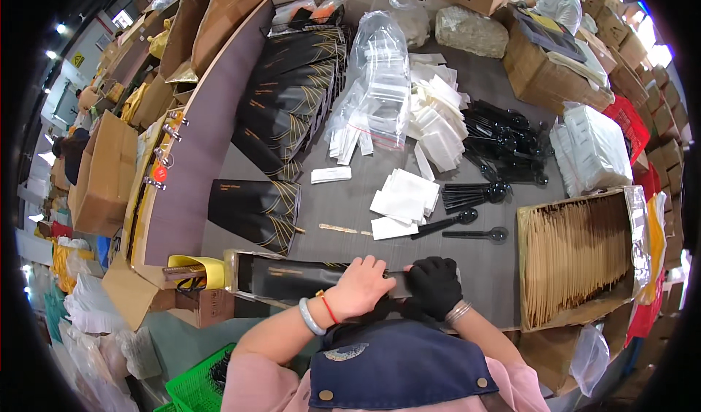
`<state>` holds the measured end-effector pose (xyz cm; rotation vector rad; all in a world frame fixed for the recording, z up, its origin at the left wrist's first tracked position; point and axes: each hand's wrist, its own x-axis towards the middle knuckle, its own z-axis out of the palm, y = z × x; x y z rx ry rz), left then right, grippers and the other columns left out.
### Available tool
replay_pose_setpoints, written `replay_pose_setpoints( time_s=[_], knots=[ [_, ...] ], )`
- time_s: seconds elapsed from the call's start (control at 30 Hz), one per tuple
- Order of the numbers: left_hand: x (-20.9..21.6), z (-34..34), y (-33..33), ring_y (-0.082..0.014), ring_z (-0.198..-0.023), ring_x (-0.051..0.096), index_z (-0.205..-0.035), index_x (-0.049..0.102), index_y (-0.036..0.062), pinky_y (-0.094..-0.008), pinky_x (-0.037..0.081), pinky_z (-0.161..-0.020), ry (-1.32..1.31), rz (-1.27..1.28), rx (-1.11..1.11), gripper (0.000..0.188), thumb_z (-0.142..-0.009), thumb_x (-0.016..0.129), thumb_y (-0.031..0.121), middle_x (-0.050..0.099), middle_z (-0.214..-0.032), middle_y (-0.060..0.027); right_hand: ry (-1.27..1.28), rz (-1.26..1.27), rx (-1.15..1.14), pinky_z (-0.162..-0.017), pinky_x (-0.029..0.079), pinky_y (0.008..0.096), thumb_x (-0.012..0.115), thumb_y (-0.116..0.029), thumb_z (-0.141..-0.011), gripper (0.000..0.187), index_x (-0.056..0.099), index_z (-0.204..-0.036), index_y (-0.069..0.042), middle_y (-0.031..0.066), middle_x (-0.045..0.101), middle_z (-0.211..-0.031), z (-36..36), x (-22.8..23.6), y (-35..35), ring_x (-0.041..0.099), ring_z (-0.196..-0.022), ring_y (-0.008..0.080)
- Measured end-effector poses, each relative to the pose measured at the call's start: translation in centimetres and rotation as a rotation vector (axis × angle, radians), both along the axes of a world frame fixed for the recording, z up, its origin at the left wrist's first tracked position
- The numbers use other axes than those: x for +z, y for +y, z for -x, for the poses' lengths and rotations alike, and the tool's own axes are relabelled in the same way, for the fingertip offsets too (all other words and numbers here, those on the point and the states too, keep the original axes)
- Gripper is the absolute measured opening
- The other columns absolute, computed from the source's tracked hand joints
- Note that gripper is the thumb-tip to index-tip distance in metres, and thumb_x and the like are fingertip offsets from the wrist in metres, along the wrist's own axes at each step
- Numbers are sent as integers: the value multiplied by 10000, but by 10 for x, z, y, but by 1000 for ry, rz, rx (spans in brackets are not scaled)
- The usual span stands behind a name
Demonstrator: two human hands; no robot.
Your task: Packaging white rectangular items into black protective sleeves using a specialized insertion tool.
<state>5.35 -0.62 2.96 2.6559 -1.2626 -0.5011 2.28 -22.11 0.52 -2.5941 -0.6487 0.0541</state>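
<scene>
Both my hands meet at the table's near edge, beside a long narrow carton (252, 297) with black printed sleeves (288, 277) in it. My bare left hand (364, 286) is closed over the right end of these sleeves, fingers bent. Just to its right my black-gloved right hand (436, 288) is closed too. Between them shows a dark grey flat piece (400, 284); what exactly each hand grips is hidden under the fingers. Beyond the hands lie a single black plastic spoon (478, 235), white paper packets (405, 197) and a stack of black sleeves (254, 211).
More black sleeves (281, 105) stand fanned along the left wall. A clear bag of white packets (376, 83) and bundled black spoons (504, 131) fill the middle and right. A carton of thin tan strips (577, 259) stands at right. A green basket (201, 379) is below left.
</scene>
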Motion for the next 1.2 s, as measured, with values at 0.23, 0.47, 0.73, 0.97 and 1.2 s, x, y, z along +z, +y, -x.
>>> replay_pose_setpoints(
  time_s=[0.23, 0.47, 0.73, 0.97, 1.2],
  knots=[
    [26, -61, 83, -358, -1027, 513, -892, 633, 85, -454, 449, -851, -328, 126, 174, 308, -588, 670, 60, 549, -1089, -150, 37, 19, -271, -827, 412, 440, 822, -399, -590, 593, 595, -1055, -109, 89, 603, -965, 4, 23, -48, 576, -927, 312],
    [-45, 28, 38, -405, -1277, 371, -1249, 573, 40, -562, 203, -1103, -218, 243, 813, 769, -678, 786, 509, 480, -1334, -181, 31, 123, -235, -854, 383, 429, 825, -398, -574, 597, 600, -1043, -106, 81, 592, -999, 10, 31, -30, 562, -952, 287],
    [-46, 27, 51, -392, -1331, 321, -1303, 491, -29, -606, 157, -1106, -52, 373, 859, 866, -680, 780, 499, 453, -1375, -196, 133, 161, -27, -864, 388, 444, 792, -452, -615, 595, 608, -1065, -110, 98, 596, -1031, -1, 33, -18, 563, -994, 289],
    [-49, 4, 43, -389, -1366, 323, -1394, 409, 11, -556, 192, -1135, 157, 247, 715, 843, -767, 741, 466, 407, -1448, -191, -7, -130, 113, -765, 473, 471, 827, -462, -572, 635, 621, -1038, -84, 127, 643, -947, -17, -39, 45, 629, -853, 337],
    [-95, -123, 61, -398, -1224, 467, -1258, 536, 22, -466, 408, -1019, -419, 470, 661, 572, -775, 737, 253, 517, -1321, -195, -300, -272, -439, -958, 425, 405, 780, -118, -658, 514, 559, -1118, -58, 117, 583, -1092, 3, -31, -88, 549, -1090, 308]
  ],
)
